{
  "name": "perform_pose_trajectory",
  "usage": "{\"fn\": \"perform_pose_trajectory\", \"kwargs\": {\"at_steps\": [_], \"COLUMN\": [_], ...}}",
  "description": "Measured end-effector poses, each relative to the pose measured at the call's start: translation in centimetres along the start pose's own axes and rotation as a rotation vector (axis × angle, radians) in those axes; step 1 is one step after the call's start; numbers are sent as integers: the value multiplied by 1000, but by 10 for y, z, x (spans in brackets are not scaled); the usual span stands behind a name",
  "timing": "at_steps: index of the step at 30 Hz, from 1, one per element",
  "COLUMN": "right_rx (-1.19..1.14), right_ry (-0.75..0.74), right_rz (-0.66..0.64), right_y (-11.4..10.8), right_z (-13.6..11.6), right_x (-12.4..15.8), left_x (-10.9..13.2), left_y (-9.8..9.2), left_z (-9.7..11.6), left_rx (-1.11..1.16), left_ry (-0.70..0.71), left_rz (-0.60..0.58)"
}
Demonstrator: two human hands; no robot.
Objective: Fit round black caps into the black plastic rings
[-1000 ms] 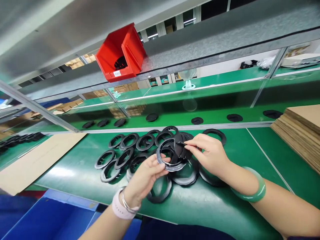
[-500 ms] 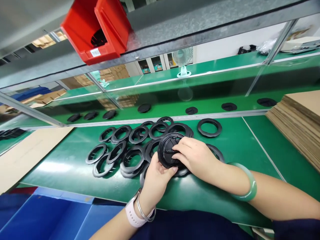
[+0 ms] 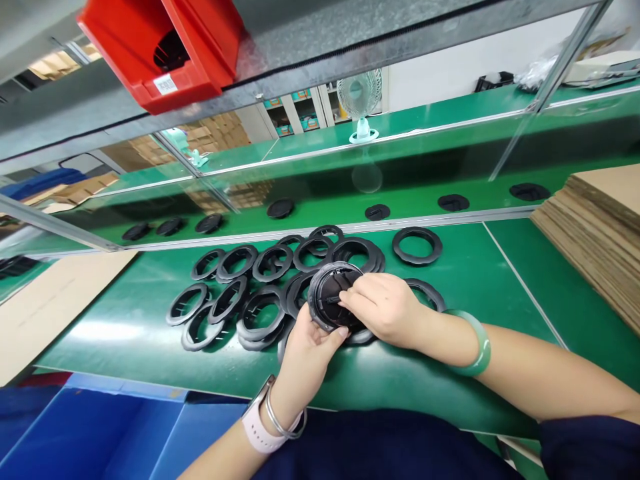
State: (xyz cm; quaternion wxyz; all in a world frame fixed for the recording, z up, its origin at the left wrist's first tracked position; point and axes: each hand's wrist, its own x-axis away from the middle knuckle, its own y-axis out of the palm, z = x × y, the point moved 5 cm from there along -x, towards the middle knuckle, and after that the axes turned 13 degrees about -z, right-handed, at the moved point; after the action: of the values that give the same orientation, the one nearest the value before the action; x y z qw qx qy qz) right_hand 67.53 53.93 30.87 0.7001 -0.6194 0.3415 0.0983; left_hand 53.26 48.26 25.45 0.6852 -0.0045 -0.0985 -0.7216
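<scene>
A round black plastic cover (image 3: 327, 297), a disc set within a ring-shaped rim, is held tilted above the green table (image 3: 125, 327). My left hand (image 3: 307, 347) is closed on its lower left edge, fingers beneath and thumb at the near rim. With bent fingers my right hand (image 3: 383, 307) pinches a raised bar at the middle of the disc; the hand hides the right side of the cover. Loose black rings (image 3: 260, 333) lie in an overlapping heap behind and left of my hands. One separate black ring (image 3: 417, 261) lies beyond my right hand.
Behind the table runs a green conveyor belt (image 3: 325, 210) carrying several black discs (image 3: 453, 202). A red bin (image 3: 210, 50) stands on the metal shelf overhead. Stacked cardboard sheets (image 3: 590, 227) are at the right, a cardboard sheet (image 3: 65, 307) at the left, a blue box (image 3: 100, 427) below.
The right fingers have drawn closer together on the middle of the cover, and the cover has turned slightly in my hands. The whole view has shifted a little.
</scene>
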Motion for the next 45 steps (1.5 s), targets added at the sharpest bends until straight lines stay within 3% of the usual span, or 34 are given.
{"fn": "perform_pose_trajectory", "kwargs": {"at_steps": [8,19,30,38,45], "right_rx": [-15,-20,-155,-168,-59], "right_ry": [-143,-218,-16,6,62], "right_rz": [98,139,-137,-167,-118], "right_y": [1,-9,2,2,9], "right_z": [1,0,5,2,-9], "right_x": [3,3,-3,-3,-3], "left_x": [2,3,5,6,5], "left_y": [-3,-7,-4,-2,-1], "left_z": [1,3,3,5,4], "left_rx": [-3,-44,-53,-93,-96], "left_ry": [-20,-27,-32,-45,-14], "left_rz": [-9,-50,-65,-49,-27]}}
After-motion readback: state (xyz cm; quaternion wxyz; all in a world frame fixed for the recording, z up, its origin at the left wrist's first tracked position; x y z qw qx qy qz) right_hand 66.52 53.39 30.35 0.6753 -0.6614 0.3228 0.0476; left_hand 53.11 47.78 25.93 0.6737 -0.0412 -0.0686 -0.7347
